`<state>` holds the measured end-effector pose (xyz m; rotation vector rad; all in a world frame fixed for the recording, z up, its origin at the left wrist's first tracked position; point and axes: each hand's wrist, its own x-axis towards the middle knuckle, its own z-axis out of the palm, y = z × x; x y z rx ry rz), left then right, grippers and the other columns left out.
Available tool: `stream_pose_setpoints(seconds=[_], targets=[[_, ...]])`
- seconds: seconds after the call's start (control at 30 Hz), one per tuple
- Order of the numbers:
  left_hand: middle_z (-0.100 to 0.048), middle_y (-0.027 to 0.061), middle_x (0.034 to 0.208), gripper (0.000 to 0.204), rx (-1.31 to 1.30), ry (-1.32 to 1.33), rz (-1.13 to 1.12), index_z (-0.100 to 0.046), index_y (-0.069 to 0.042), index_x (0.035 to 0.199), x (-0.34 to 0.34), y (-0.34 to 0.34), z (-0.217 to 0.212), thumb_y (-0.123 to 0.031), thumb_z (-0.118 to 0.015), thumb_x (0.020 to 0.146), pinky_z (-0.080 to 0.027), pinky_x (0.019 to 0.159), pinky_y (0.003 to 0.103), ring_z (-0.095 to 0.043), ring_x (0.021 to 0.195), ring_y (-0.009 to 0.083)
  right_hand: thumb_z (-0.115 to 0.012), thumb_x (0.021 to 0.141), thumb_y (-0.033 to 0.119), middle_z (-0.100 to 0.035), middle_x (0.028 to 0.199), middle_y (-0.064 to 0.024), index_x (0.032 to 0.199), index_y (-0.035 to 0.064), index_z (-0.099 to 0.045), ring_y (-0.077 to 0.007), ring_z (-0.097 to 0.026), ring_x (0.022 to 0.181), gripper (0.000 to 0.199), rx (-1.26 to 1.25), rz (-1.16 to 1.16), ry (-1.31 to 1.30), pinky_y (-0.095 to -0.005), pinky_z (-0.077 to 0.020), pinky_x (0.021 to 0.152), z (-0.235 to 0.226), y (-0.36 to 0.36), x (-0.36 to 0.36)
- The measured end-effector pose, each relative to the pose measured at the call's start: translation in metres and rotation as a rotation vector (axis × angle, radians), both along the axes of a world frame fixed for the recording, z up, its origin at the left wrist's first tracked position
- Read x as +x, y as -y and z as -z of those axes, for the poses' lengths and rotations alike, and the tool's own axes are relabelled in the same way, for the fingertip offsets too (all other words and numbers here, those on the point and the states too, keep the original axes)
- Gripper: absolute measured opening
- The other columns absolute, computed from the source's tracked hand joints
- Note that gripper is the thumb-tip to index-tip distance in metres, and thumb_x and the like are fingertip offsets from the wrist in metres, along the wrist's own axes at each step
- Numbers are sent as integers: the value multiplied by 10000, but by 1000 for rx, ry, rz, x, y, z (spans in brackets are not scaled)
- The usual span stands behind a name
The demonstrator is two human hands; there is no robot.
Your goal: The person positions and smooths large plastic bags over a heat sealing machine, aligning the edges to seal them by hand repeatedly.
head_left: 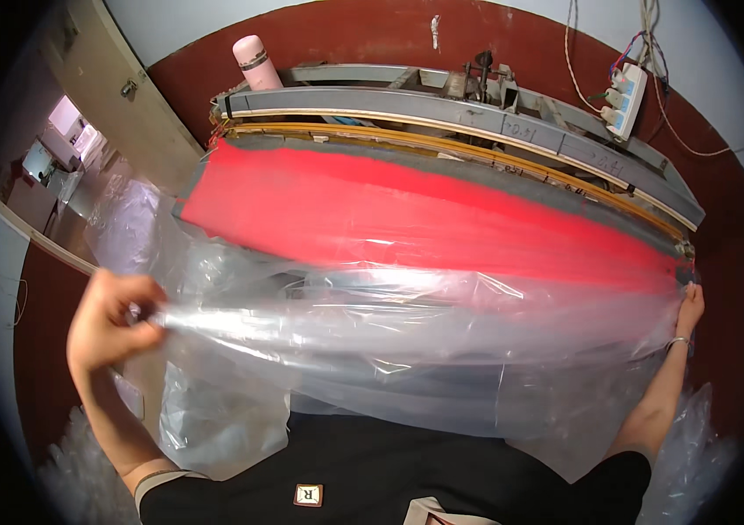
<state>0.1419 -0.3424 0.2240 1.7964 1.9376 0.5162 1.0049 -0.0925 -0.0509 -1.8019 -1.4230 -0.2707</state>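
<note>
A wide sheet of clear plastic film (389,337) is stretched across in front of me, hanging in folds toward my body. My left hand (118,319) pinches its left end between thumb and fingers, somewhat blurred. At the far right, my right hand (691,306) closes on the film's other end, beside the corner of the machine bed. Under and beyond the plastic lies a bright red cloth or sheet (407,214) spread over a dark grey surface. The film covers the red piece's near edge.
Behind the red sheet runs a long grey metal bar (442,114) with an orange-yellow strip (372,138). A pink bottle (256,63) stands at its left end. A white power strip (626,101) hangs at right by cables. A door (118,79) stands ajar at left; more plastic (691,455) lies low right.
</note>
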Motion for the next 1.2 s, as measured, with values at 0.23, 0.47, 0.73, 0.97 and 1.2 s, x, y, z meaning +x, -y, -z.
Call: stream_pose_setpoints(seconds=[0.23,0.47,0.73,0.97,1.2], targets=[[-542,13,706,102,531,-267,-370,-534,-5,764,-78,-92,-53,-91,-576,731,-393,600,217,-498,667,82,-469,888,246,-515,648,-80,795,7,-514,-150,-444,601,261,18,4,-17,-304,-392,585,7,-2,11],[-469,148,1203,422,527,-488,318,-495,-19,1124,-14,-165,145,-191,-610,756,-346,933,385,-387,1168,311,-450,899,294,-553,718,-66,879,10,-547,-113,-481,691,301,-26,75,-118,-281,-413,663,11,2,18],[-421,177,1258,500,390,-386,102,-454,-32,1203,-86,-206,213,-232,-604,770,-286,990,382,-343,1206,324,-440,904,311,-492,710,-89,856,2,-512,-161,-434,681,320,-26,37,-137,-298,-397,671,11,0,22],[-580,74,854,251,271,-237,141,-594,-69,908,-43,-213,192,-237,-647,730,-378,741,359,-514,871,247,-424,909,329,-522,745,-110,882,7,-518,-179,-458,697,336,-60,52,-142,-307,-401,681,11,1,23],[-581,72,735,141,148,-127,264,-539,-52,716,-44,-231,188,-162,-623,744,-377,753,367,-535,806,246,-415,918,315,-495,727,-68,872,-1,-510,-145,-439,701,333,-54,31,-129,-284,-393,680,12,3,26]])
